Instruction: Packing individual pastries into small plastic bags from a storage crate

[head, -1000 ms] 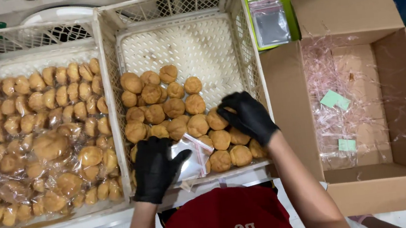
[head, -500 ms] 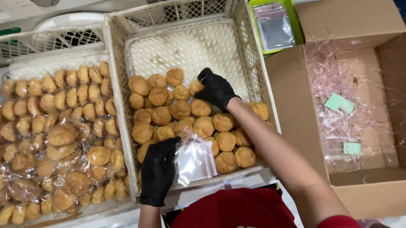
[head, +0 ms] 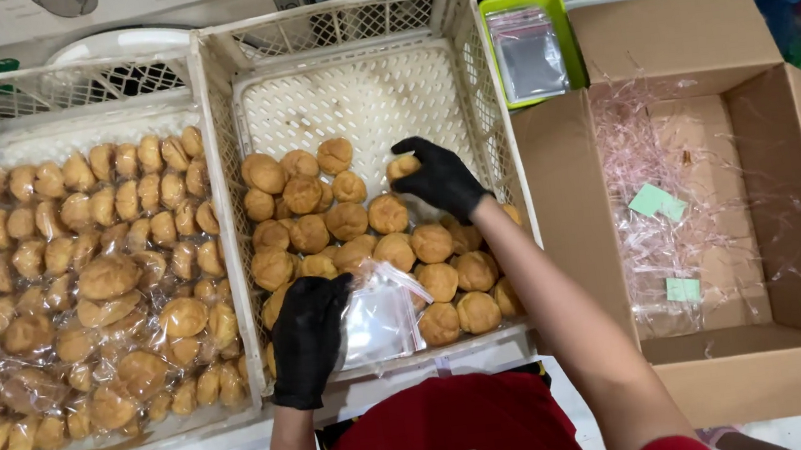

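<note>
the person's right hand point(head: 442, 179), in a black glove, was curled over a small round bun point(head: 402, 166), pinching it between fingertips and thumb at the far edge of the heap of loose buns point(head: 363, 249). that bun sat just above the bare perforated floor of the middle white crate point(head: 358, 100), touching or nearly touching its neighbours; which, the view did not settle.

the left hand point(head: 308, 339), also gloved in black, was closed on the edge of a clear plastic bag point(head: 380, 316) and held it at the near side of the same crate, over the front row of buns. the bag's mouth faced the heap.

to the left stood another white crate point(head: 60, 102) filled with bagged buns point(head: 81, 298) under crinkled clear wrap. to the right lay an open cardboard box point(head: 776, 215) with pinkish shredded film point(head: 654, 178) and two small green cards point(head: 658, 200) inside. beyond the box's corner a green tray point(head: 551, 1) held a stack of clear bags point(head: 526, 53). a red shirt point(head: 453, 443) showed at the bottom of the view.
</note>
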